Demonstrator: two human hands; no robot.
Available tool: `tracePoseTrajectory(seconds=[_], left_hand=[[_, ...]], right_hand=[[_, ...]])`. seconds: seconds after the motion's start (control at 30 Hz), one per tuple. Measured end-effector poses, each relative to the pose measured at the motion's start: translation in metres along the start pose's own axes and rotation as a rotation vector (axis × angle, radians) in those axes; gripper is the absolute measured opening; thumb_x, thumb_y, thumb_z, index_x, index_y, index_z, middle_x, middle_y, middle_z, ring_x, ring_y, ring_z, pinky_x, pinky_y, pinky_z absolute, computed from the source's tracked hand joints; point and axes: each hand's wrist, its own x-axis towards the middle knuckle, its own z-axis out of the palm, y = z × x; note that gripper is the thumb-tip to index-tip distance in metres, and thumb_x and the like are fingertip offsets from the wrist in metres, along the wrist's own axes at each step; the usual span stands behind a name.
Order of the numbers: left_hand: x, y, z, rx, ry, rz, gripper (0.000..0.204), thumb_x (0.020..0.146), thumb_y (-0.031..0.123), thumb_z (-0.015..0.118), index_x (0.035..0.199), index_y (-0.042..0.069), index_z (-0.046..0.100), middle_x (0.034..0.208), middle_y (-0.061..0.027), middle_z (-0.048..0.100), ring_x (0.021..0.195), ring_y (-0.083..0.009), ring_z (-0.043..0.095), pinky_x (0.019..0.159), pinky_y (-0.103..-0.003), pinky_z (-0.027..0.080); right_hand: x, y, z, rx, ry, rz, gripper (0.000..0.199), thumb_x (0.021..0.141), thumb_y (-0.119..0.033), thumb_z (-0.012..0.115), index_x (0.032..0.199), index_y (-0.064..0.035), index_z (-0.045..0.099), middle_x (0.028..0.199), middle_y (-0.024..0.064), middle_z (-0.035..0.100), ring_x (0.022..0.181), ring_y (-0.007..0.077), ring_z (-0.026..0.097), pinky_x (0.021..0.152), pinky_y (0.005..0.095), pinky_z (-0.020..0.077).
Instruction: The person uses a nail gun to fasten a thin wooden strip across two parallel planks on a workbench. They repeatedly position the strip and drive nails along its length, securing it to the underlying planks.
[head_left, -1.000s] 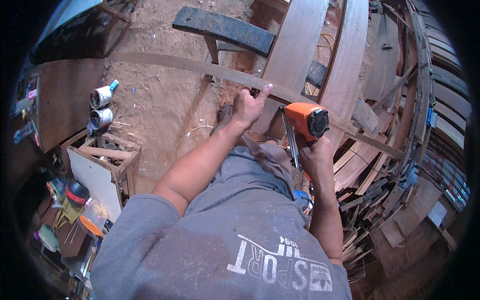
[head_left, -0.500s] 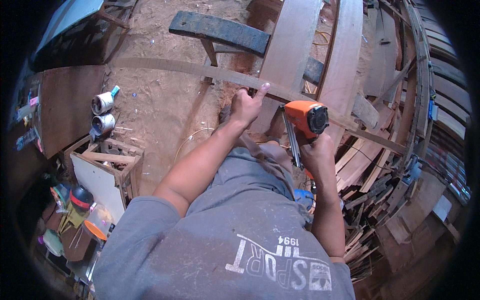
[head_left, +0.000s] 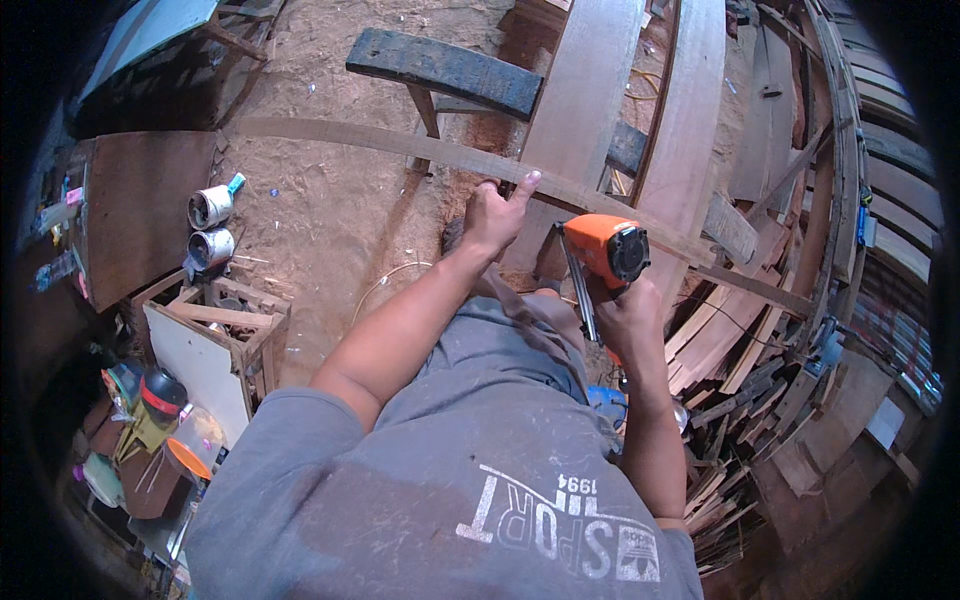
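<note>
pressing down on a long thin wooden strip [head_left: 420, 150], the left hand [head_left: 495, 212] has its fingers curled over the strip's near edge and the index finger stretched out along the wood, so it is closed on the strip rather than spread flat. the strip runs from the upper left across the sandy floor [head_left: 330, 210] towards the right, passing over a dark plank bench [head_left: 445, 70] and across two broad upright boards [head_left: 590, 90]. the right hand [head_left: 628, 320] is clamped around the grip of an orange nail gun [head_left: 605, 250], which stands just below the strip and just beside the left hand, its black round cap facing right and its slim metal magazine slanting down towards the person's body. whether the gun's nose touches the strip cannot be told from this view. the person wears a grey t-shirt [head_left: 450, 470] that fills the lower middle of the view. on the left, two paint cans [head_left: 210, 228] lie on their sides on the floor near a brown board [head_left: 140, 210], and below them sits a small wooden crate frame [head_left: 230, 320] with a white panel [head_left: 195, 365] leaning against it. to the right, a heap of wood offcuts [head_left: 740, 400] is stacked well apart from the left hand, beside curved stacked planks [head_left: 860, 180].
</note>
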Motion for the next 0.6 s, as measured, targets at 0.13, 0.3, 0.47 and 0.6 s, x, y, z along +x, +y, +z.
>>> tracePoseTrajectory(seconds=[0.13, 0.3, 0.47, 0.6], left_hand=[[0.002, -0.004, 0.001, 0.088, -0.001, -0.055, 0.063, 0.104, 0.055, 0.079, 0.121, -0.005, 0.08, 0.118, -0.0241, 0.082, 0.112, -0.0359, 0.078, 0.102, -0.046, 0.058], [0.001, -0.01, 0.003, -0.022, 0.004, 0.001, 0.07, 0.1, 0.063, 0.079, 0.12, -0.003, 0.08, 0.115, -0.0276, 0.082, 0.109, -0.0424, 0.079, 0.097, -0.051, 0.06], [-0.005, 0.019, -0.007, 0.005, -0.08, -0.105, 0.06, 0.105, 0.051, 0.079, 0.124, -0.006, 0.079, 0.121, -0.0231, 0.082, 0.115, -0.0308, 0.077, 0.102, -0.044, 0.057], [0.003, -0.007, 0.002, -0.029, -0.042, -0.038, 0.061, 0.105, 0.053, 0.079, 0.125, -0.005, 0.079, 0.121, -0.0221, 0.082, 0.114, -0.0304, 0.077, 0.102, -0.043, 0.058]], right_hand=[[0.0, 0.012, 0.008, -0.022, 0.038, -0.078, 0.032, 0.099, -0.029, 0.082, 0.114, -0.0004, 0.08, 0.096, 0.0278, 0.081, 0.1, 0.0468, 0.081, 0.084, 0.0522, 0.0618], [0.004, 0.016, 0.009, -0.061, 0.016, -0.079, 0.03, 0.1, -0.027, 0.081, 0.113, -0.0005, 0.079, 0.096, 0.0288, 0.08, 0.103, 0.0483, 0.08, 0.084, 0.0533, 0.0618], [0.004, 0.02, 0.01, -0.069, 0.023, -0.09, 0.029, 0.106, -0.03, 0.076, 0.115, -0.0033, 0.082, 0.089, 0.0224, 0.081, 0.09, 0.0377, 0.084, 0.077, 0.0473, 0.0608], [0.001, 0.01, 0.003, -0.062, -0.01, -0.07, 0.027, 0.103, -0.029, 0.078, 0.114, -0.0039, 0.081, 0.093, 0.0249, 0.081, 0.096, 0.0438, 0.082, 0.081, 0.0515, 0.0616]])
